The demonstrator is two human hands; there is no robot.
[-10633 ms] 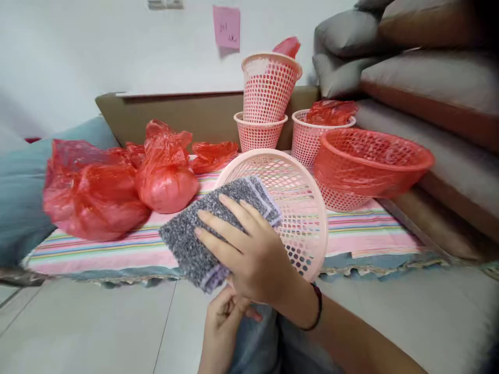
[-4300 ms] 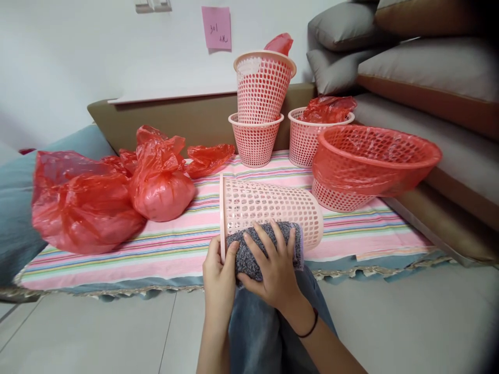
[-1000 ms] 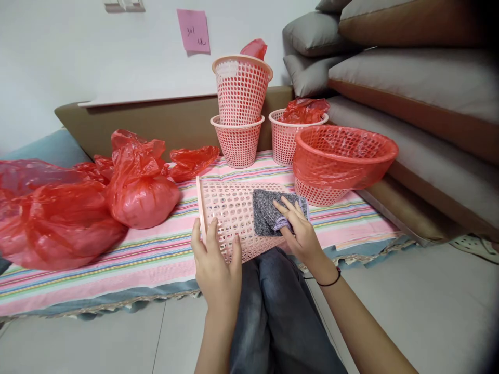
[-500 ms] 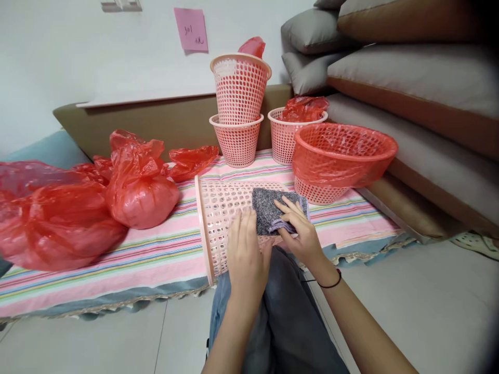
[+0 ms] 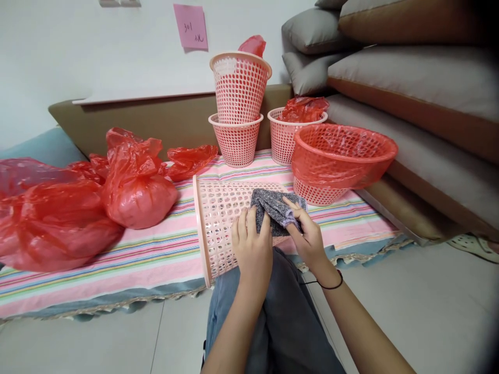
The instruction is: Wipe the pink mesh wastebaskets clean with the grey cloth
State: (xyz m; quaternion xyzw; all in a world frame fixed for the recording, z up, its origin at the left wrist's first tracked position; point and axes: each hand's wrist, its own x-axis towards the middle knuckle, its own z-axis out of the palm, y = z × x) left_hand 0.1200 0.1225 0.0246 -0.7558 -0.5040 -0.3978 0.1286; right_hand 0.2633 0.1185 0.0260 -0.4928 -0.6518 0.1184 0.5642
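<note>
Our right hand [image 5: 310, 240] pinches a bunched grey cloth [image 5: 275, 208] against the wall of a pale pink basket [image 5: 222, 218] — thumb and fingers closed on the cloth's near edge, wrist bent up from the lap. Our left hand [image 5: 252, 248] lies flat on the basket beside it, fingers spread and pressing, gripping nothing. The basket lies on its side across our knees, rim to the left, base towards the right. We judge the wiping partway done: the cloth sits near the base end, and the rim end looks not yet covered. Farther off on the striped mat [image 5: 148, 254] stand stacked baskets [image 5: 237, 104], a lined red basket [image 5: 343, 156] at right and red bags [image 5: 132, 182] at left.
</note>
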